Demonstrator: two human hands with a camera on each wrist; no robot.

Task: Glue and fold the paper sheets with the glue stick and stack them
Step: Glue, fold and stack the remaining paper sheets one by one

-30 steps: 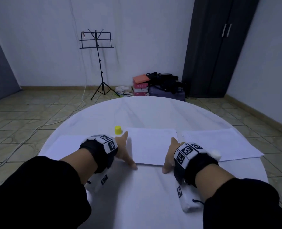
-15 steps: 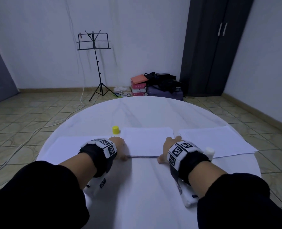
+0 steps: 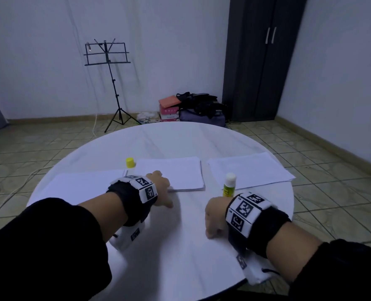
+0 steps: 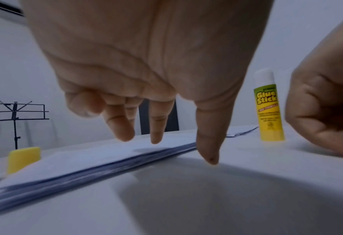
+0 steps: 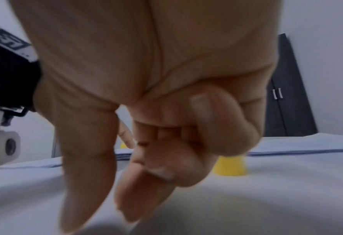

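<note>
A folded stack of white paper point(image 3: 171, 173) lies mid-table. My left hand point(image 3: 161, 192) hovers at its near left corner with relaxed fingers over the sheet and the thumb pointing down at the table, holding nothing. In the left wrist view the fingertips point(image 4: 156, 139) hang just above the folded stack point(image 4: 86, 162). My right hand point(image 3: 212, 222) rests on bare table nearer to me, loosely curled and empty. The yellow-green glue stick point(image 3: 229, 185) stands upright just beyond it. The stick's yellow cap point(image 3: 130, 162) stands apart at the stack's far left corner.
Flat white sheets lie on the left point(image 3: 82, 185) and on the right point(image 3: 249, 170) of the round white table point(image 3: 180, 246). On the floor beyond stand a music stand point(image 3: 109, 61), bags and boxes point(image 3: 191, 109), and a dark wardrobe point(image 3: 260, 57).
Both hands were on the near edge of the middle sheet. The right hand has drawn back toward me onto bare table, and the left stays at the stack's corner. The view tilted down.
</note>
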